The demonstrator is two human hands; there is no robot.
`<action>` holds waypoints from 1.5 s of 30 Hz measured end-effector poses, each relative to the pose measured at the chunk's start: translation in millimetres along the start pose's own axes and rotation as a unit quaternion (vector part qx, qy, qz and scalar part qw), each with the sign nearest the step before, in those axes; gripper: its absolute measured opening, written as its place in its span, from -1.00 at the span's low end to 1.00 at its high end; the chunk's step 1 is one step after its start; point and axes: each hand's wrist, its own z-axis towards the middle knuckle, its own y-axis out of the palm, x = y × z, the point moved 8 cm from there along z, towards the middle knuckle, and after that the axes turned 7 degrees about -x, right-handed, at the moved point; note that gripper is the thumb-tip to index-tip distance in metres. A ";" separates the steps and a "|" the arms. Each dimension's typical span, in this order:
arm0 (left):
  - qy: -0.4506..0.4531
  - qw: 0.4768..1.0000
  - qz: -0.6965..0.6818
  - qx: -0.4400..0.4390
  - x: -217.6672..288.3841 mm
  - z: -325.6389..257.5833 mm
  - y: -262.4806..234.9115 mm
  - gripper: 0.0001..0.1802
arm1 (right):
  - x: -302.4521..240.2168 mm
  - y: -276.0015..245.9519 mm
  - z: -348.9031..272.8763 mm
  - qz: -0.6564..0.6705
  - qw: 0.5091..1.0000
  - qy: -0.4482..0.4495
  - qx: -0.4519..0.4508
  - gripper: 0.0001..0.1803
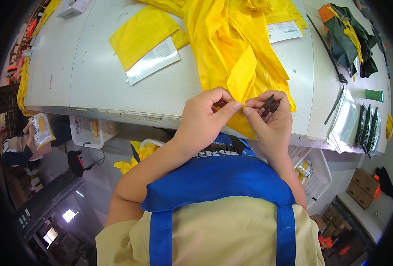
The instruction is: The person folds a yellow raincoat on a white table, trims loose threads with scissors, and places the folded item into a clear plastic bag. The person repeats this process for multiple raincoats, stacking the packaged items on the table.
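A yellow garment (218, 53) lies rumpled across the table, its near end hanging over the front edge. My left hand (205, 117) pinches the cloth between thumb and forefinger, just below a pointed flap. Close beside it, thumb and fingertips of my right hand (269, 126) are closed on the same spot. Dark thread snips (269, 105) also sit in my right hand, blades pointing up and away from the cloth. Whatever small detail lies between the fingertips is too small to make out.
Folded yellow pieces (145, 33) with a printed white packet (154, 61) lie on the table (99, 84). To the right are dark green garments (347, 40), a green roll (374, 95) and clear bags (342, 119). White baskets (90, 133) stand below. Another person (17, 148) is at left.
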 end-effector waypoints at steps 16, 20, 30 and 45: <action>0.100 0.991 -0.088 0.006 3.5 8.5 6.1 -0.88 | -30.9 -31.9 -5.6 -0.033 0.999 -0.011 0.009 -0.65; 0.142 0.989 -0.013 0.026 15.6 11.5 6.7 -0.89 | -51.4 -26.9 -1.6 -0.253 0.964 -0.058 -0.050 -0.50; 0.259 0.939 0.224 -0.015 47.2 16.9 31.6 -0.93 | -20.5 -27.5 58.2 -0.214 0.975 0.024 -0.056 -0.49; 0.212 0.957 0.197 -0.019 31.1 6.2 25.5 -0.94 | 10.3 -68.8 1.6 0.119 0.990 0.068 0.041 -0.71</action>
